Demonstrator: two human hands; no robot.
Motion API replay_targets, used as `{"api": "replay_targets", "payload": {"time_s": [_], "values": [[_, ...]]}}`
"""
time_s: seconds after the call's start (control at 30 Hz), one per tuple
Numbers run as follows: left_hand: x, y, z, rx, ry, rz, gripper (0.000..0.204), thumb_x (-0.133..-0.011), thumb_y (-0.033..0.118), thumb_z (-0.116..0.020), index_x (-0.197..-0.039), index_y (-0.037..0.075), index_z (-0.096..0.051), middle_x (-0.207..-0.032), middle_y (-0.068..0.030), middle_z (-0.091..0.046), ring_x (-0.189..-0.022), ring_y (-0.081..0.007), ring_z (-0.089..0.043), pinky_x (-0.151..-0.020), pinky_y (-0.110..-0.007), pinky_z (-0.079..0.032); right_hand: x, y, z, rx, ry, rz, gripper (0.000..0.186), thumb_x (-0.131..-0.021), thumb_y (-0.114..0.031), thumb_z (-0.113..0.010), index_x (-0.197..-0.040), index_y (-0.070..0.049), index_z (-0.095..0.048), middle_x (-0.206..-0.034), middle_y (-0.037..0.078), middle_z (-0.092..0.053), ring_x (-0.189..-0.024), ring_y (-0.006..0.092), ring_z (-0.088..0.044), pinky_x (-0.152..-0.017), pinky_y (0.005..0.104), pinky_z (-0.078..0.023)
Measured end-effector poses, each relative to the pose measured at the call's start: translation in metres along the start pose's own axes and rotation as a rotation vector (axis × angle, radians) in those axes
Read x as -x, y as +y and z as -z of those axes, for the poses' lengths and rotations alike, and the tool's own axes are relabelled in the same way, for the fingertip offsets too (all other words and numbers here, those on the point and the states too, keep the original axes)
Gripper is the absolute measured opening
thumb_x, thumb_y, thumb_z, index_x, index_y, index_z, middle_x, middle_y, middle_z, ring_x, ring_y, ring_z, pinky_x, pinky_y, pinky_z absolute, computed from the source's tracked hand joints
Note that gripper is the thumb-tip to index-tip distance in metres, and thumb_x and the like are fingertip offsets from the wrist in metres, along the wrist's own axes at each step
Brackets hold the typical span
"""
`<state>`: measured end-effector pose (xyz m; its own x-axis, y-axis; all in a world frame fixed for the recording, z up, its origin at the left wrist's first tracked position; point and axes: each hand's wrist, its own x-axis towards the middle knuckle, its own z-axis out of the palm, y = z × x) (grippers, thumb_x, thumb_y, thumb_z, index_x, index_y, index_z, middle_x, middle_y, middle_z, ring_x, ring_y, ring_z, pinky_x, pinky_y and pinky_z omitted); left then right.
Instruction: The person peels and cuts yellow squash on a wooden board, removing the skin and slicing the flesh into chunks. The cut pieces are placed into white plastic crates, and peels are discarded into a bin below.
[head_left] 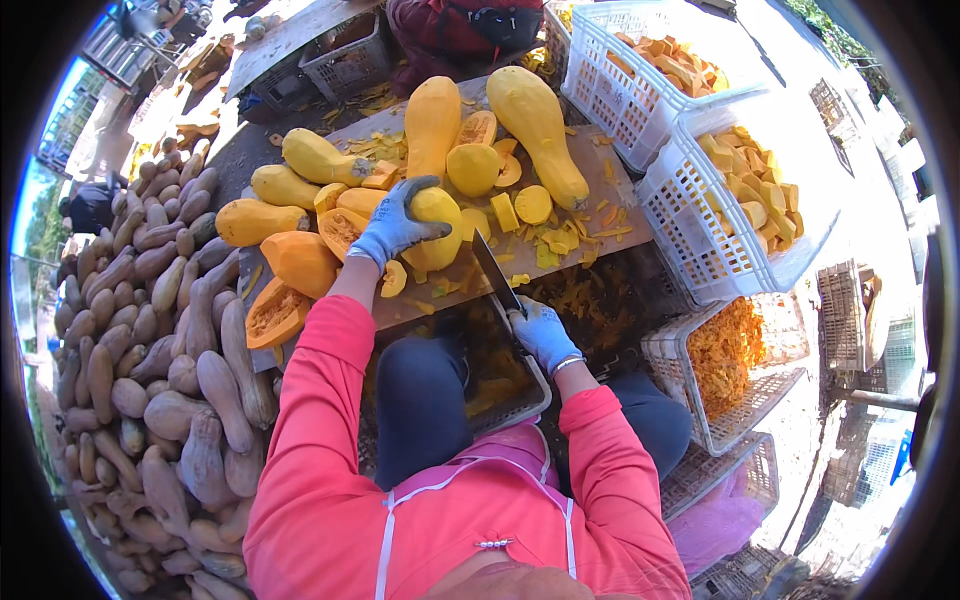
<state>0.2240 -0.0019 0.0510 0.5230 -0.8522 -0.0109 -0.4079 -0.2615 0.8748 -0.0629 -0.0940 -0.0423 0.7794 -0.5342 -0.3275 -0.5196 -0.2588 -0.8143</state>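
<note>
My left hand [396,228], in a grey-blue work glove, is closed over a peeled yellow squash piece [437,212] on the board [590,215]. My right hand [543,334], gloved alike, grips a knife [492,268]; its dark blade points up and away, just right of that piece. Behind stand long peeled squashes [432,125] and, to the right, another peeled squash [540,135]. Round cut slices [533,205] lie right of the blade. Orange squash halves with seedy hollows [277,312] rest left of my left wrist.
Unpeeled squashes [165,340] are heaped at the left. White crates of orange chunks [675,65] and yellow chunks [750,190] stand at the right. Below them, another crate holds orange pulp [722,360]. A dark bin [540,400] with scraps sits between my knees.
</note>
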Motion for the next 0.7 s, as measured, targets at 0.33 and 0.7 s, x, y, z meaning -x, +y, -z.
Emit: {"api": "replay_targets", "payload": {"time_s": [0.33, 0.7], "values": [[0.007, -0.021, -0.014, 0.006, 0.114, -0.017, 0.093, -0.061, 0.007, -0.092, -0.142, 0.004, -0.047, -0.135, -0.0104, -0.055, -0.122, -0.0209, -0.055, -0.107, -0.033, -0.045, 0.008, -0.035, 0.016, -0.064, 0.222, 0.149, 0.04, -0.093, -0.02, -0.056, -0.126, 0.001, -0.061, -0.093, 0.027, -0.069, -0.088, 0.043, -0.066, -0.08, 0.046, -0.053], [0.031, -0.036, -0.008, 0.235, 0.041, 0.123, 0.121, -0.06, 0.005, -0.094, -0.156, 0.004, -0.021, -0.148, -0.0126, -0.044, -0.135, -0.0229, -0.043, -0.112, -0.034, -0.04, 0.004, -0.13, 0.023, -0.043, 0.174, 0.375, 0.04, -0.092, -0.014, -0.058, -0.129, 0.002, -0.059, -0.093, 0.031, -0.067, -0.092, 0.0447, -0.066, -0.079, 0.043, -0.054]]}}
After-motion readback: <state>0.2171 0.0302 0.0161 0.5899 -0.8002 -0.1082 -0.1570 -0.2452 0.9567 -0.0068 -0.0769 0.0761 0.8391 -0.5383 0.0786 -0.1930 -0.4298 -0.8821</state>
